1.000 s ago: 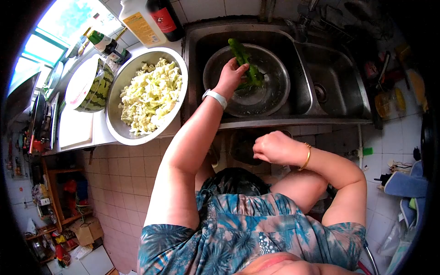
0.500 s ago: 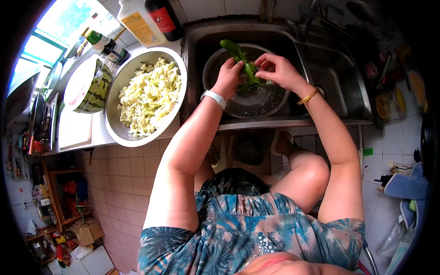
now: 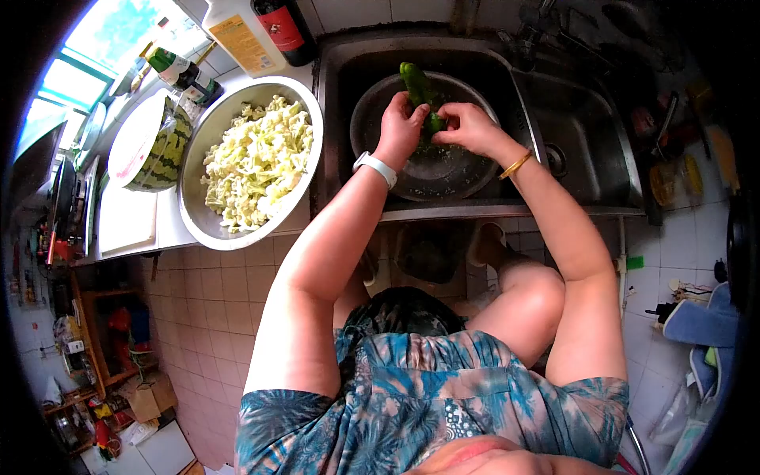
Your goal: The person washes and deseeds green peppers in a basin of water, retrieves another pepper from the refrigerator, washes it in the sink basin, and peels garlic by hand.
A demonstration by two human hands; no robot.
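A long green pepper (image 3: 413, 79) is held over a round metal basin (image 3: 443, 184) that sits in the left bowl of the sink (image 3: 340, 87). My left hand (image 3: 400, 131) is closed around its middle, and the pepper's upper end sticks out past the fingers. My right hand (image 3: 469, 128) has its fingertips pinched at the pepper's lower end, close beside the left thumb. Small pale bits lie in the basin under the hands. The fingers partly hide the pepper's lower part.
Left of the sink, a large metal bowl (image 3: 188, 207) holds cut cauliflower (image 3: 257, 162). Beyond it stand a cut watermelon (image 3: 162, 154), a dark bottle (image 3: 283, 32), a white jug (image 3: 241, 39) and a green-capped bottle (image 3: 180, 73). The second sink bowl (image 3: 582, 134) is at right.
The pepper has shifted slightly right and stands more upright. My right hand has moved left and down, and its fingers have closed in on the pepper's lower end.
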